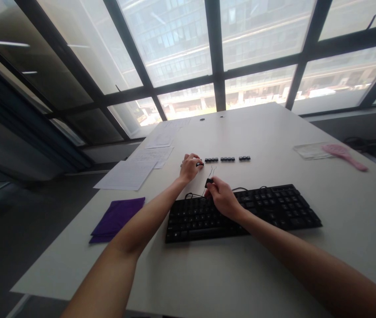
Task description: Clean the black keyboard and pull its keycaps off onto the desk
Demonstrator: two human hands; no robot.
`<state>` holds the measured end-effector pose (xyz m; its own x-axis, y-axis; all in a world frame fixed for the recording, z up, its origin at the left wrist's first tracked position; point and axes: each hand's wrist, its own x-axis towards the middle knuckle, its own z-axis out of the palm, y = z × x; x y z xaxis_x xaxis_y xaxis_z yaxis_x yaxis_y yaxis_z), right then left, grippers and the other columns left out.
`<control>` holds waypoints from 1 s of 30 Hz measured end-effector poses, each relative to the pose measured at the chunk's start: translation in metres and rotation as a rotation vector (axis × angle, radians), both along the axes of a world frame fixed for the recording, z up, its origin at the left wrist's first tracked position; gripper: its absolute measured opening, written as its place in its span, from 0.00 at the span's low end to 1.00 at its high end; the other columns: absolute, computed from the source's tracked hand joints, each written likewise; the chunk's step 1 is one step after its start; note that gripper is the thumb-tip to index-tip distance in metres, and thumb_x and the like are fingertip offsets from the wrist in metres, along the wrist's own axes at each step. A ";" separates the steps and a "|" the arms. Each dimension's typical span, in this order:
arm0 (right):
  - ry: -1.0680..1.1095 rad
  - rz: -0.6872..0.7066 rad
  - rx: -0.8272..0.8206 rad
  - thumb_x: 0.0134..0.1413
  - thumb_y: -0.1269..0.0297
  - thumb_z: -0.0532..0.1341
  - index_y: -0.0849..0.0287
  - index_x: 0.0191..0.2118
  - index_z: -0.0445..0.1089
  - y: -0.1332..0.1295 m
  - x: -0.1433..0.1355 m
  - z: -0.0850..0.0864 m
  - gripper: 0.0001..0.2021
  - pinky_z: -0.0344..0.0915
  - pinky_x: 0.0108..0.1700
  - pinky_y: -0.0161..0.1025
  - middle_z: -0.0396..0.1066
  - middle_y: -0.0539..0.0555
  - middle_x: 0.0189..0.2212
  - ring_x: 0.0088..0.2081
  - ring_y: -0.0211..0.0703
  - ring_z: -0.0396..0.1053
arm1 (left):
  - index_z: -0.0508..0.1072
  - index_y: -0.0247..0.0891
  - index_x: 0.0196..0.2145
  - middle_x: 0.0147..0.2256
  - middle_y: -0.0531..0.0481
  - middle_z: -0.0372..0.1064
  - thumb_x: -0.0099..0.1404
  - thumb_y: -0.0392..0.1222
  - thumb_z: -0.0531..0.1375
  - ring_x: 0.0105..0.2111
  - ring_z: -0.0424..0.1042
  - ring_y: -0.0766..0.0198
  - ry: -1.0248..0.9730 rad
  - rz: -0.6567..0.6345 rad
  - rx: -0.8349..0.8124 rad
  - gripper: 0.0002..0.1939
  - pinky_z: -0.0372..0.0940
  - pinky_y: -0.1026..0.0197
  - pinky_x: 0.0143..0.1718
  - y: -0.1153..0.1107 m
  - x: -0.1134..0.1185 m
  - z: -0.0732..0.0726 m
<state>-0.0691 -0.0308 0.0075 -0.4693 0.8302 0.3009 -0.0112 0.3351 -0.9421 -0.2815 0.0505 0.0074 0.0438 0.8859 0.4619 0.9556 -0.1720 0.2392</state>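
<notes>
A black keyboard point(274, 207) lies across the white table, its top row partly covered by my right hand point(220, 194). That hand is closed around a keycap puller point(209, 181) with a small black body and thin wire prongs pointing away from me. Beyond the keyboard, my left hand point(190, 168) pinches a black keycap point(200, 164) at the left end of a line of loose keycaps. Small groups of black keycaps point(211, 160), point(227, 159) and more keycaps point(244, 158) stand in that line to the right. Some of the fingertips are hidden.
To the left lie a folded purple cloth or pouch point(118, 217) and several paper sheets point(128, 175). A pink hairbrush point(343, 154) rests on a clear plastic bag point(309, 151) at the right. The white table point(191, 278) reaches toward large windows.
</notes>
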 end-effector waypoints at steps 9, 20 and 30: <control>0.034 -0.012 -0.017 0.64 0.60 0.54 0.55 0.32 0.61 0.001 0.001 0.000 0.09 0.62 0.32 0.37 0.73 0.49 0.25 0.27 0.41 0.70 | 0.81 0.39 0.35 0.44 0.45 0.70 0.59 0.36 0.68 0.48 0.62 0.52 -0.029 -0.019 0.034 0.04 0.63 0.50 0.54 0.001 -0.003 0.006; -0.010 -0.082 0.069 0.62 0.64 0.54 0.55 0.28 0.61 -0.002 0.006 0.007 0.10 0.57 0.31 0.38 0.67 0.48 0.22 0.26 0.41 0.64 | 0.79 0.38 0.39 0.39 0.47 0.76 0.64 0.27 0.56 0.41 0.73 0.59 -0.203 -0.153 -0.023 0.13 0.67 0.54 0.48 -0.090 0.046 0.039; -0.191 0.021 0.240 0.63 0.65 0.53 0.55 0.27 0.59 -0.009 0.008 0.008 0.11 0.52 0.30 0.37 0.65 0.49 0.23 0.26 0.41 0.60 | 0.76 0.37 0.33 0.34 0.49 0.76 0.65 0.27 0.54 0.35 0.73 0.62 -0.386 -0.116 -0.055 0.12 0.67 0.59 0.40 -0.142 0.058 0.012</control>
<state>-0.0613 -0.0402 0.0159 -0.5525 0.7355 0.3921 0.1496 0.5503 -0.8215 -0.2236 -0.0914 0.0190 -0.0220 0.9090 0.4162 0.7691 -0.2506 0.5880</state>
